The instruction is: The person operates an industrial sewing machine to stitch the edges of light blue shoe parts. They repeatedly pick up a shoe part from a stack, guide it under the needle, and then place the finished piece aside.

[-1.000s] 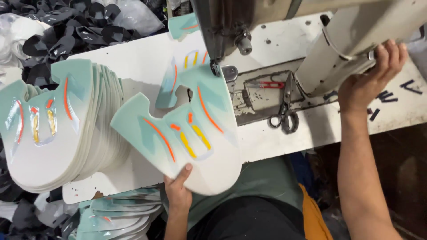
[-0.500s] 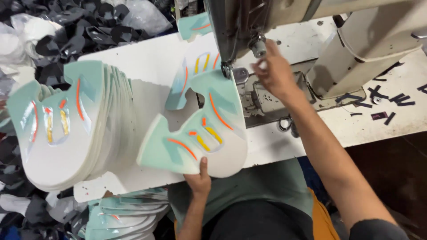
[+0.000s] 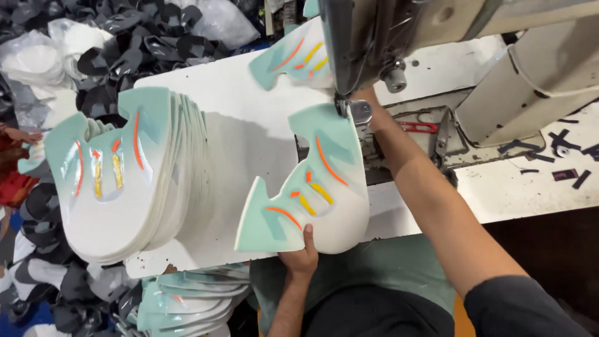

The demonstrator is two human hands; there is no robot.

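Note:
A mint-and-white shoe upper piece with orange and yellow stripes lies on the white table, its top edge under the presser foot of the sewing machine. My left hand grips the piece's near edge, thumb on top. My right forearm reaches across to the needle area. My right hand is mostly hidden behind the machine head, beside the piece's top edge. A matching piece lies behind the needle.
A tall fanned stack of like pieces sits on the table's left end. More of them lie below the table edge. Black cut parts are heaped at the back left. Scissors rest right of the needle.
My right hand left the machine's right end and came to the needle area. The piece was fed up under the presser foot, with my left hand still on its near edge.

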